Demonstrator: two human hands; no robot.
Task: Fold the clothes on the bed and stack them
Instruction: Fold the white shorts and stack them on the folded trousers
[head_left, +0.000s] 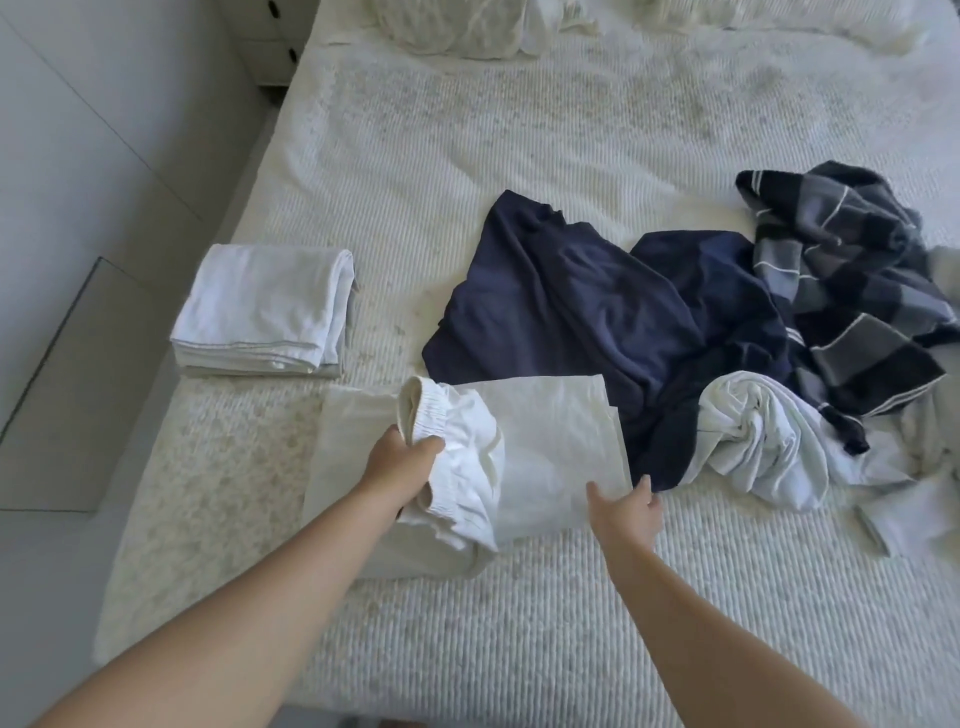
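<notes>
The near part of the bed is bare cover in front of the white garment, and the far part before the pillows is bare too. The folded stack blocks the left edge, while the navy shirt, plaid garment and twisted white cloth crowd the right side.

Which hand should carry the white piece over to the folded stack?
Left. The left hand already grips the white garment at its waistband, and the folded stack lies on its side. The right hand only touches the far edge.

Both forearms are bare to the frame's edge, the left hand and right hand ungloved.
</notes>
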